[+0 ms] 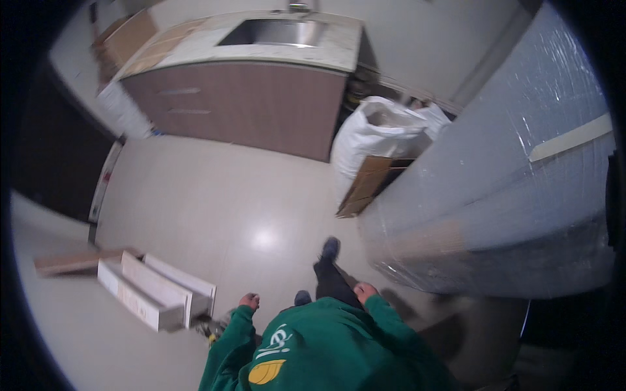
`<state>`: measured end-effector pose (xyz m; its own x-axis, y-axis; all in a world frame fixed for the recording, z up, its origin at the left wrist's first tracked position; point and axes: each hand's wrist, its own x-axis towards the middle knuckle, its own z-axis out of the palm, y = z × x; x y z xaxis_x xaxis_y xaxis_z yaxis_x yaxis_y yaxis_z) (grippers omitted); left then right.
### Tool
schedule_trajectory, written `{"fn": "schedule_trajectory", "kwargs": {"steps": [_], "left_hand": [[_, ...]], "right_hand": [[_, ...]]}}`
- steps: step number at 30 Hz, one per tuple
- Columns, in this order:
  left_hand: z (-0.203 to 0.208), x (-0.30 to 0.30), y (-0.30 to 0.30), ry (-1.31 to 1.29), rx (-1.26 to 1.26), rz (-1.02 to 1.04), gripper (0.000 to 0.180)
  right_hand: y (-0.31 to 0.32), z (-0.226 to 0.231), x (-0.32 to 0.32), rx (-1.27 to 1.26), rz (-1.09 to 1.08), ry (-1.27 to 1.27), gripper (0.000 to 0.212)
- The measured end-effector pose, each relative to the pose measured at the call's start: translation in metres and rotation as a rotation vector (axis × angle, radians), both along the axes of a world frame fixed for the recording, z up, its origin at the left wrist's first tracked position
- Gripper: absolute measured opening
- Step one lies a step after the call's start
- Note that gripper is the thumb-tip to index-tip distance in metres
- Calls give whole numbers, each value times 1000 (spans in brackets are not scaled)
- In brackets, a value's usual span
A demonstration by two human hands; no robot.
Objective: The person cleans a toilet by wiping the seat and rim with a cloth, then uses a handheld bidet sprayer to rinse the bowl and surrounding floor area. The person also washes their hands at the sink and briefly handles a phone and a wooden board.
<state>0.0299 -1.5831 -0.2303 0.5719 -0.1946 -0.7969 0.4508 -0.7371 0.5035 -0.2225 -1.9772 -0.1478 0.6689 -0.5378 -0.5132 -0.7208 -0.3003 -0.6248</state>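
Where the far wall meets the pale floor (195,189), a stone-topped surface (189,45) carries a set-in steel sink (274,32) above a brown wood-grain cabinet (248,104). To the right of it stands a white sack (385,133), with a piece of brown cardboard (368,186) upright against its near side. A large bulk in clear plastic wrap (489,182) fills much of the right side. At the left is a dark opening (59,143), and nearer the person, white drawers (156,277) lie on the floor beside a brown board (85,260).

The person's left hand (250,301) hangs to the right of the drawers, apart from them in the view, its fingers seemingly bent. The right hand (365,291) is just beside the dark-trousered leg (332,283). One cannot tell how far open the fingers of either hand are, whether they grip anything, or whether the right ones touch the leg.

Blur softens both hands, and green sleeves cover the wrists. Small items by the left sleeve are hard to make out, the wrap obscures what it encloses, and the lower right corner sinks into darkness.
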Motion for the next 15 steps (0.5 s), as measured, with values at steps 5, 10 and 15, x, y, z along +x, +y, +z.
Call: {"fn": "schedule_trajectory", "kwargs": {"steps": [5, 10, 15], "left_hand": [[-10, 63, -75, 53, 177, -206, 32], [-7, 148, -156, -132, -135, -235, 30], [49, 254, -268, -257, -6, -539, 30]], "right_hand": [[-110, 44, 146, -143, 8, 34, 34], [-226, 128, 269, -279, -231, -100, 41], [-373, 169, 350, -278, -618, -741, 14]]}}
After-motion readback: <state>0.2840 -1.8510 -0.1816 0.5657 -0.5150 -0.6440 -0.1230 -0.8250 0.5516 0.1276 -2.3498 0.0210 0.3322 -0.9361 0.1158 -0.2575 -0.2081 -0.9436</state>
